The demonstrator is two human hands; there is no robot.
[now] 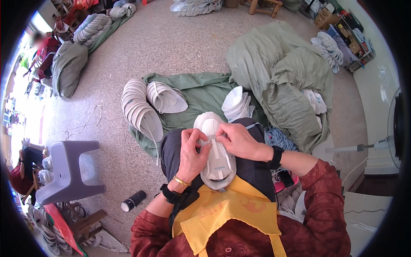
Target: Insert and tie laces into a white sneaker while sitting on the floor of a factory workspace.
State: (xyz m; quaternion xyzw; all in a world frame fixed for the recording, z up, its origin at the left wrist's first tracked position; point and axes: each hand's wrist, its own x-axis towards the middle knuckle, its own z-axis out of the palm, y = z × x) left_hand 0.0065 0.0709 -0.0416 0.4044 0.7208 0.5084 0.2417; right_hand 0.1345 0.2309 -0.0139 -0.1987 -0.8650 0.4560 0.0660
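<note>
A white and pale grey shoe upper (218,165) rests on my lap, its rounded toe pointing away from me. My left hand (192,152) is closed over the left side of its lacing area, thumb and forefinger pinched together. From the right, my right hand (239,139) pinches at the same spot. A thin pale shoelace (210,138) runs between my fingertips; its ends are hidden. Under the shoe lie my dark trousers and a yellow apron (231,210).
Stacked shoe uppers (139,105) lie on a green cloth (201,85) ahead, near large green sacks (278,64). Blue cords (280,139) are bundled right of my knee. Left are a grey plastic stool (70,171) and a black cylinder (133,201); a fan (396,132) stands right.
</note>
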